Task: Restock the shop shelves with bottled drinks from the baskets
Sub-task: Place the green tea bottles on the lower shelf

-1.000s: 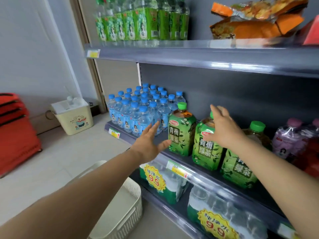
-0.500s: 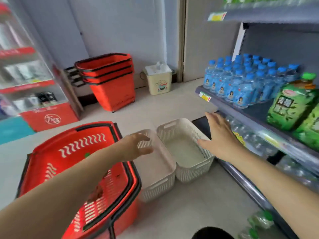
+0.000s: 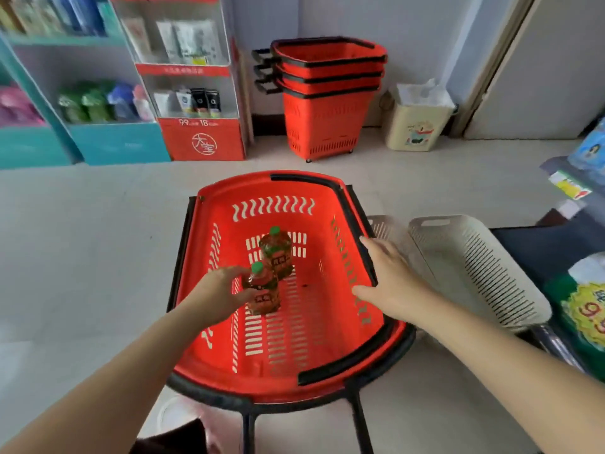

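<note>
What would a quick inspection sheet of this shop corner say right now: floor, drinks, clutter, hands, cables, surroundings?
Surface: pale floor, with the red basket standing on it.
Job's things: two green-capped bottles standing in the red basket, the nearer bottle and the farther bottle.
Clutter: two cream baskets on the floor to the red basket's right.
Hands: left hand at the nearer bottle, grip unclear; right hand over the basket's right rim, fingers straight.
Cables: nothing seen.
Surroundings: stacked red baskets, cream bin, display stand, shelf edge at far right.
</note>
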A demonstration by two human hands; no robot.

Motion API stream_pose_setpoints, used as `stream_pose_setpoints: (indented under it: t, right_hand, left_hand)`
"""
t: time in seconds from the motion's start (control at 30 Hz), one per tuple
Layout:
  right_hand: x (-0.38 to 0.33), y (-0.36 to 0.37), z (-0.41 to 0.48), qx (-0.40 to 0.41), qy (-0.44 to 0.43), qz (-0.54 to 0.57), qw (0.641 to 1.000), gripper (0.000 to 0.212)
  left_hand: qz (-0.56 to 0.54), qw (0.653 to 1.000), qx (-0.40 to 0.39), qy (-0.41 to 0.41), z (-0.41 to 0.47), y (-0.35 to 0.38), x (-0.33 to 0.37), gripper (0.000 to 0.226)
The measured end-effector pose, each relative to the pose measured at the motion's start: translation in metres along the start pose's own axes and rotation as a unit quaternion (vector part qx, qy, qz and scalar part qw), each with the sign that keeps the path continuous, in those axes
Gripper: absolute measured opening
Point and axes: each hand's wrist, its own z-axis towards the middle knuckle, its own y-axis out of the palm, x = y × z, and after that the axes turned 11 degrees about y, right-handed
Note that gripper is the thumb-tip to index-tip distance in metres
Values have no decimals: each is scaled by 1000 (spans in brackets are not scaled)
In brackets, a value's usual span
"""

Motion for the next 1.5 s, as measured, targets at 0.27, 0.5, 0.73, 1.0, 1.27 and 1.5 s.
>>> stream_pose_setpoints:
  t: [0.27,0.5,0.73,1.0,1.27,1.5]
  right_hand:
    - [-49,75,77,-83,-35,-28,996,85]
    - [-75,129,142,-143,-35,-49,988,84]
    - [-100,184,185,-171,-69,-63,981,79]
    - [-111,216,192,-109,-171,-204,958,46]
    - [-84,220,164,-162,-169,-105,966,20]
    - [-75,196,139,-175,52,100,978,14]
  left_hand:
    - [52,998,7,31,25,7,-45,55]
    - [42,996,37,68,45,2,-67,57]
    - [35,993,86,69,50,10,-78,58]
    - [31,991,95,85,52,11,-79,55]
    - [32,992,81,88,53,11,-79,55]
    - [64,993,7,101,54,9,-71,65]
